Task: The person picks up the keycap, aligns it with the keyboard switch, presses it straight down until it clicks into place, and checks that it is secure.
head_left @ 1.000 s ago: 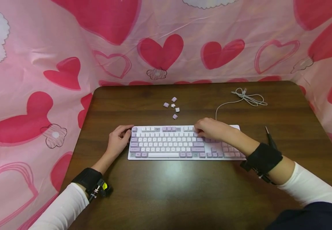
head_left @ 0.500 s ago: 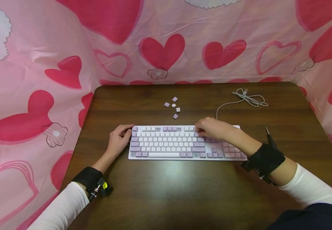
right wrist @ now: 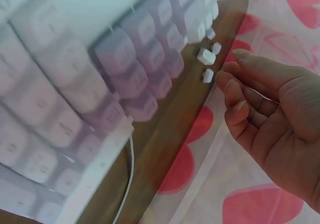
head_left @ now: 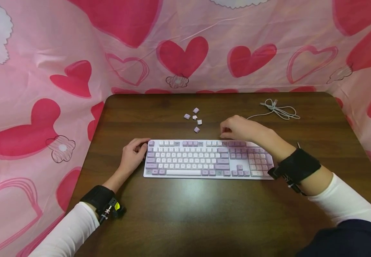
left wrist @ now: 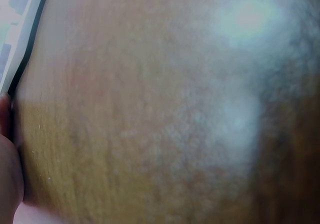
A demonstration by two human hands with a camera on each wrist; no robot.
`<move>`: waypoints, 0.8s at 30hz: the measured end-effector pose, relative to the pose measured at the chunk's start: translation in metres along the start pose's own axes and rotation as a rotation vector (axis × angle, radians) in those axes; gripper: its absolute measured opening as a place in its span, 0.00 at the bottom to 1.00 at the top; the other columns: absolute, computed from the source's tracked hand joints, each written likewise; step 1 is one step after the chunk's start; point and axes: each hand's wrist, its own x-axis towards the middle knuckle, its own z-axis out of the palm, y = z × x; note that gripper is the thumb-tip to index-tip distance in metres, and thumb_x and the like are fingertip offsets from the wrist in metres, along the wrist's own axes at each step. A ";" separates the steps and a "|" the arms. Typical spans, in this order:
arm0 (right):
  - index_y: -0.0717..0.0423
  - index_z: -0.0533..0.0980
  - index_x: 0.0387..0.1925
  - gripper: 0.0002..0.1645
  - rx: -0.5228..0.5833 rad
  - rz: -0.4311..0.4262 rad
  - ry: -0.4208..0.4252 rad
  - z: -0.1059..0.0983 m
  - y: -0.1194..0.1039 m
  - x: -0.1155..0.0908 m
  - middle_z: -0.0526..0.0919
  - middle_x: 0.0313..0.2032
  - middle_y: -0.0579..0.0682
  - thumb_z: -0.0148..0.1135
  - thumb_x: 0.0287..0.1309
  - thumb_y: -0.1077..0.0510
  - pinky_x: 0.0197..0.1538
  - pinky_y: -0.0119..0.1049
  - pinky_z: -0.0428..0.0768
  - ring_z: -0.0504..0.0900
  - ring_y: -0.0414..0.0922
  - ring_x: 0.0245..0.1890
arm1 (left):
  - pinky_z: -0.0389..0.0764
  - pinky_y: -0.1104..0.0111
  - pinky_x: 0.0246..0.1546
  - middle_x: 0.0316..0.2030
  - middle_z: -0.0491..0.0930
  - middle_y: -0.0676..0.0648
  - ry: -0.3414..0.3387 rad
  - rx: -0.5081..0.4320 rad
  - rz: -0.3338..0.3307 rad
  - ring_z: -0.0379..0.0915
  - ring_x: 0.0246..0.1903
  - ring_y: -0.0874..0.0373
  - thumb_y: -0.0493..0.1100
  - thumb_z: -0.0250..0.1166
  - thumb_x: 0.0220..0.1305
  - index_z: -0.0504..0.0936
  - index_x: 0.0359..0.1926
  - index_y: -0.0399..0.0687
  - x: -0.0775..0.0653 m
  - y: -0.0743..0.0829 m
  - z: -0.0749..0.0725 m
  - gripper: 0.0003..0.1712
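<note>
A white and lilac keyboard [head_left: 185, 160] lies across the table. My left hand [head_left: 132, 155] holds its left end at the back corner, index finger along the back edge and thumb against the side. In the left wrist view, part of the thumb [left wrist: 9, 171] shows beside the keyboard's dark lower edge. My right hand [head_left: 238, 127] is over the back edge, right of the middle. In the right wrist view its fingers [right wrist: 237, 111] are loosely bent, thumb apart from them, with nothing between. Several loose keycaps [head_left: 196, 130] lie behind the keyboard, left of this hand.
A pale USB cable [head_left: 280, 111] lies bundled at the back right, its lead running behind my right hand. A dark-handled tool is mostly hidden by the right wrist strap [head_left: 298, 167], its thin tip [head_left: 298, 145] showing. Heart-printed cloth [head_left: 182, 57] surrounds the wooden table [head_left: 185, 214].
My right hand has lifted off the keys and moved back past the keyboard's back edge, uncovering the keys beneath. The left hand and keyboard stay in place.
</note>
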 end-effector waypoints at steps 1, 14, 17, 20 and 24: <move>0.51 0.79 0.26 0.05 -0.001 -0.005 0.005 -0.002 0.001 0.002 0.77 0.24 0.42 0.65 0.56 0.57 0.31 0.35 0.74 0.72 0.39 0.24 | 0.71 0.72 0.16 0.37 0.76 0.51 -0.004 0.002 0.001 0.69 0.18 0.59 0.44 0.57 0.66 0.82 0.49 0.53 0.000 0.000 0.000 0.13; 0.54 0.79 0.29 0.03 -0.026 0.002 0.098 -0.002 0.016 0.067 0.80 0.26 0.46 0.64 0.55 0.58 0.37 0.40 0.75 0.75 0.45 0.28 | 0.70 0.72 0.15 0.36 0.76 0.53 0.016 0.003 0.015 0.69 0.18 0.60 0.43 0.59 0.64 0.83 0.48 0.53 0.002 -0.003 -0.001 0.13; 0.54 0.79 0.29 0.03 -0.037 0.001 0.087 -0.002 0.020 0.081 0.79 0.26 0.47 0.62 0.57 0.59 0.37 0.40 0.75 0.75 0.45 0.28 | 0.70 0.72 0.15 0.36 0.76 0.53 0.011 0.007 0.032 0.68 0.17 0.60 0.43 0.59 0.64 0.83 0.48 0.52 0.003 -0.003 0.002 0.13; 0.55 0.78 0.30 0.04 -0.040 0.011 0.070 -0.001 0.024 0.094 0.77 0.25 0.47 0.61 0.58 0.59 0.36 0.39 0.74 0.73 0.45 0.28 | 0.69 0.72 0.15 0.36 0.76 0.53 0.006 0.013 0.033 0.68 0.17 0.60 0.43 0.59 0.64 0.83 0.48 0.52 0.002 -0.004 0.005 0.13; 0.58 0.78 0.35 0.05 -0.031 0.023 0.082 0.002 0.027 0.112 0.79 0.29 0.50 0.58 0.60 0.59 0.38 0.40 0.75 0.75 0.47 0.31 | 0.68 0.72 0.16 0.36 0.76 0.53 0.010 0.027 0.027 0.67 0.18 0.60 0.43 0.59 0.64 0.82 0.48 0.52 0.001 -0.005 0.004 0.13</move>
